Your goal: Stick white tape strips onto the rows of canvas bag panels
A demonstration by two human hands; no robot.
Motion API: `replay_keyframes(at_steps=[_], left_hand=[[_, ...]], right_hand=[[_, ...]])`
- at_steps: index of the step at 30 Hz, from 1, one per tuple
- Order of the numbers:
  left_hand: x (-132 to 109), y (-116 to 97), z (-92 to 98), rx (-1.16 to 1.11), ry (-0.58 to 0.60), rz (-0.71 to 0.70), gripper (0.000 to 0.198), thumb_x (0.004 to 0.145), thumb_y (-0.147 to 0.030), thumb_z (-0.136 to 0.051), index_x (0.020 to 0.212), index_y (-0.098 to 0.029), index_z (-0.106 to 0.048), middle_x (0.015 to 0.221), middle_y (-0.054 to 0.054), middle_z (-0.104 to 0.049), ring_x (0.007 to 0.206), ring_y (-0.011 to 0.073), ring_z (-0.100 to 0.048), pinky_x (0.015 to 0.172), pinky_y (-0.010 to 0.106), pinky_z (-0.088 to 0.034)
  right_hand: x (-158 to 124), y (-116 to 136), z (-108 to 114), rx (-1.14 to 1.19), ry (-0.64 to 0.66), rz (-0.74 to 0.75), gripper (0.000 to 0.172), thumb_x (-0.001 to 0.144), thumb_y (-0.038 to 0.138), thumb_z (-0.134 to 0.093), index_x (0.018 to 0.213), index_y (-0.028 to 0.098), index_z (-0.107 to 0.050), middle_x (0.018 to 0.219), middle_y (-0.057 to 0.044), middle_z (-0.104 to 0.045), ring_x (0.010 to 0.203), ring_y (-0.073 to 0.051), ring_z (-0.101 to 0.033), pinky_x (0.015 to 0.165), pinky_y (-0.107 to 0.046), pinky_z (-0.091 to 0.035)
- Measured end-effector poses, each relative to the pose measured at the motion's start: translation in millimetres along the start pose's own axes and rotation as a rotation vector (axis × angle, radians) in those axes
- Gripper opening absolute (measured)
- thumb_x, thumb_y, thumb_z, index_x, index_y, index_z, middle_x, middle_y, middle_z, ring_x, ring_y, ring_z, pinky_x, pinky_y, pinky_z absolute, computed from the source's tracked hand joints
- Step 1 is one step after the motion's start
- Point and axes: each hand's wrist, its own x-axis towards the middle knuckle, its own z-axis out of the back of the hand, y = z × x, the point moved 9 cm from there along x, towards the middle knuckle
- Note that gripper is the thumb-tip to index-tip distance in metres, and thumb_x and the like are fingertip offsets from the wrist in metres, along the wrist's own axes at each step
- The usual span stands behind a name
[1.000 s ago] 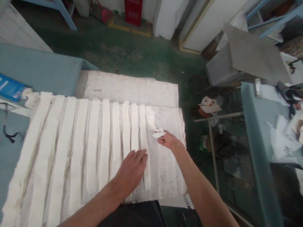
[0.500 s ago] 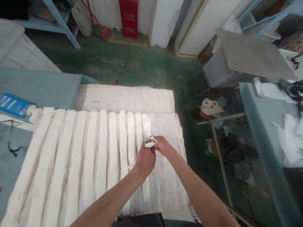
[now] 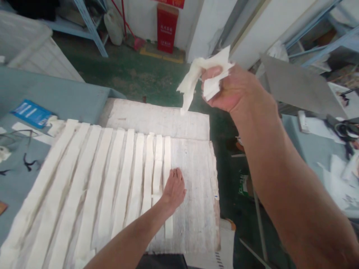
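Note:
My right hand (image 3: 227, 84) is raised high above the far edge of the board, closed round a crumpled white strip (image 3: 193, 76) with ragged ends. Whether it is cloth or paper I cannot tell. Lower down, my left hand (image 3: 174, 188) lies on the whitish, worn board (image 3: 193, 164), its fingers stretched forward and nothing visibly held. It touches or lies just beside the rightmost flat strip (image 3: 167, 149). Several more white strips (image 3: 108, 160) lie lengthwise in a row to its left, with narrow gaps between them.
At the left, a blue packet (image 3: 35, 114) and dark ties (image 3: 28, 162) lie on a grey-green table (image 3: 56, 87). A red box (image 3: 167, 28) stands by the wall. To the right is another table (image 3: 314, 140) with papers and tools.
My right hand has lifted up and away from the board, taking the crumpled strip with it. The strip right of the row no longer lies there. My left hand stays low on the board.

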Motion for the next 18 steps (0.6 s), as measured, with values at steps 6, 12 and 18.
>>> replay_keyframes(at_steps=[6, 12, 18], left_hand=[[0, -1, 8.0, -0.035, -0.018, 0.049, 0.048, 0.097, -0.038, -0.066, 0.138, -0.012, -0.062, 0.152, 0.017, -0.058, 0.142, 0.0332, -0.05, 0.122, 0.056, -0.031], [0, 8, 35.4, -0.204, -0.075, 0.081, 0.038, 0.093, -0.027, -0.07, 0.127, -0.012, -0.068, 0.144, 0.018, -0.063, 0.14, 0.0352, -0.052, 0.118, 0.059, -0.036], [-37, -14, 96.4, -0.586, -0.229, 0.004, 0.026, 0.097, -0.018, -0.054, 0.111, -0.01, -0.073, 0.128, 0.019, -0.069, 0.121, 0.0339, -0.065, 0.111, 0.052, -0.045]], right_hand=[[-61, -2, -26, 0.101, 0.023, -0.117, 0.038, 0.104, 0.005, -0.037, 0.07, 0.019, -0.045, 0.048, 0.013, -0.03, 0.036, 0.0, -0.024, 0.04, -0.013, -0.016], [-109, -28, -19, 0.063, 0.124, -0.163, 0.039, 0.102, 0.027, -0.056, 0.066, 0.025, -0.04, 0.051, 0.012, -0.02, 0.039, -0.005, -0.014, 0.036, -0.018, -0.01], [-151, -77, -16, 0.049, 0.298, -0.228, 0.052, 0.074, 0.044, -0.084, 0.06, 0.025, -0.038, 0.051, 0.012, -0.023, 0.039, -0.004, -0.017, 0.033, -0.02, -0.017]])
